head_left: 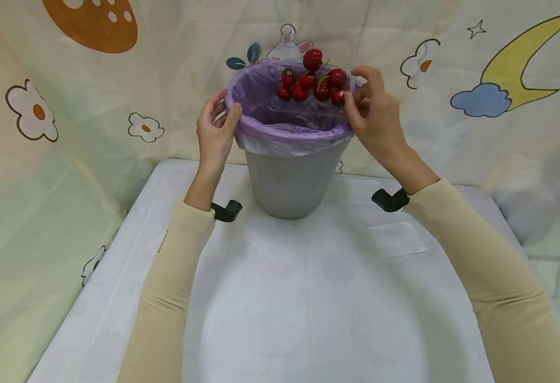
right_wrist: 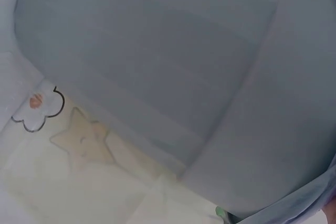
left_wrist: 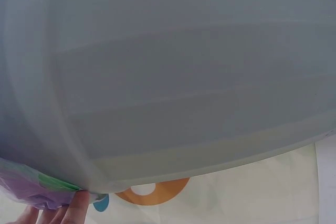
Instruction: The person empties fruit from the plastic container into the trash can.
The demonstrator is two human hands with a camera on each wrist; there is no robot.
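Observation:
A grey trash bin (head_left: pixel 291 181) stands upright at the back of the table, with a purple bin liner (head_left: pixel 294 132) folded over its rim. My left hand (head_left: pixel 216 125) grips the lined rim on the left; its fingertips (left_wrist: pixel 79 208) touch the liner in the left wrist view. Over the bin's mouth, several red cherries (head_left: pixel 307 81) with green stems appear at a thin, clear plastic piece, whose full shape is hard to see. My right hand (head_left: pixel 377 114) pinches that clear plastic's right edge, close to the cherries. The bin's wall (right_wrist: pixel 157 61) fills most of the right wrist view.
A flat clear plastic piece (head_left: pixel 398 239) lies on the white table (head_left: pixel 308 298), right of the bin. Behind the bin hangs a printed cloth backdrop (head_left: pixel 189 69). Black wrist mounts (head_left: pixel 227 211) stick out from both cuffs.

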